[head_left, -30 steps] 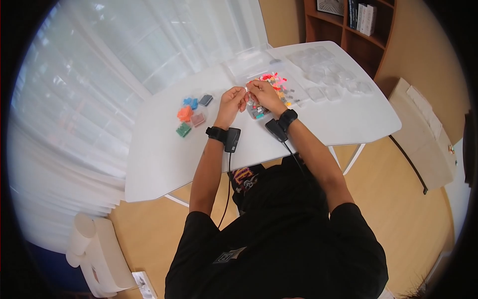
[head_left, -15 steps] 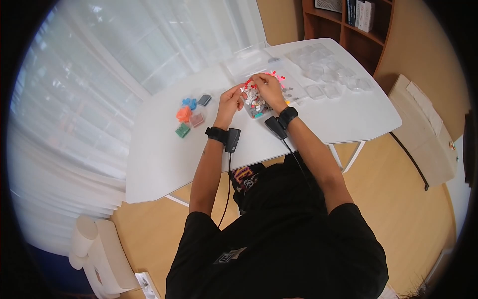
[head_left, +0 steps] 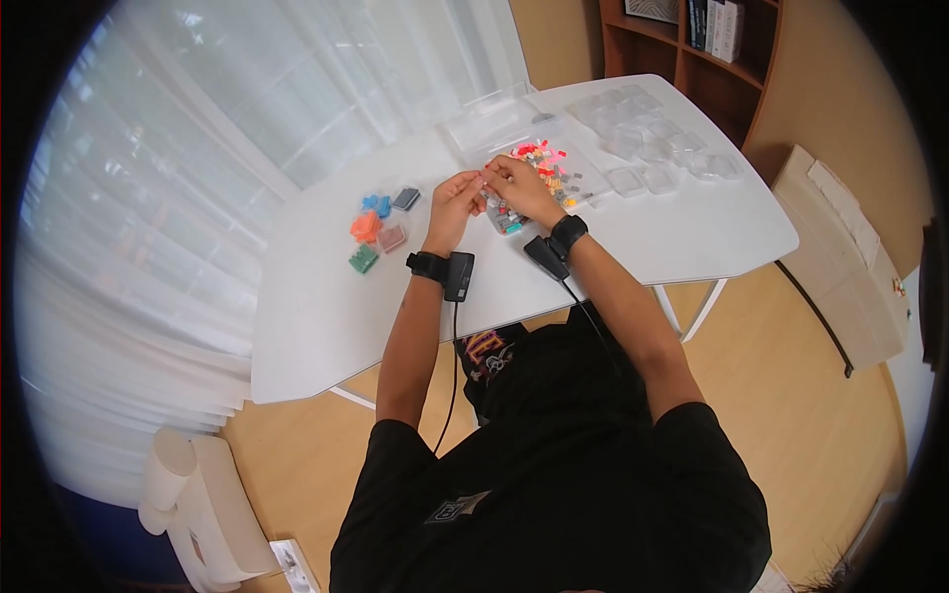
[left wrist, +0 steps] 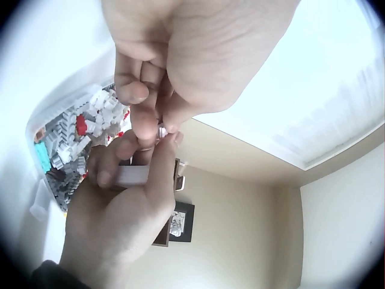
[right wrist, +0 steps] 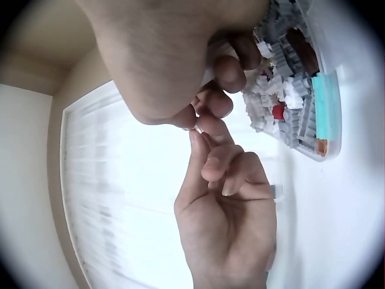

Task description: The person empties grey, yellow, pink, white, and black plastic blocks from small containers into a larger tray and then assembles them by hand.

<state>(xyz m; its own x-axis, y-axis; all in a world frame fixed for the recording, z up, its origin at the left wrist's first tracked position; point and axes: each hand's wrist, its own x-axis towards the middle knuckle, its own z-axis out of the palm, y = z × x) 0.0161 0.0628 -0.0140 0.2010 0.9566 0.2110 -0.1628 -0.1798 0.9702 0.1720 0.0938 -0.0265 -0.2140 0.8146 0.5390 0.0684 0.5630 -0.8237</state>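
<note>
In the head view, my left hand (head_left: 455, 210) and right hand (head_left: 527, 193) meet at the fingertips above the near left side of a clear plastic box (right wrist: 335, 114) of loose toy bricks. The left thumb and forefinger pinch a tiny white brick (left wrist: 161, 131), and the right fingertips are right at it. Across the curled right fingers lies a longer white piece (left wrist: 132, 176), its ends hidden. White, grey, red and turquoise bricks (right wrist: 293, 93) fill the box below, with pink and yellow ones farther back.
Left on the white table (head_left: 326, 326) sit small groups of blue (head_left: 377, 205), orange (head_left: 365, 227) and green bricks (head_left: 364, 259), beside a dark grey one (head_left: 406, 200) and a pinkish one (head_left: 392, 237). Several clear small boxes (head_left: 643, 138) spread at the back right. A bookshelf (head_left: 727, 74) stands behind.
The right hand parted from the left and reached over the bricks half a second ago, then came back to the left fingertips. The left hand stayed almost in place.
</note>
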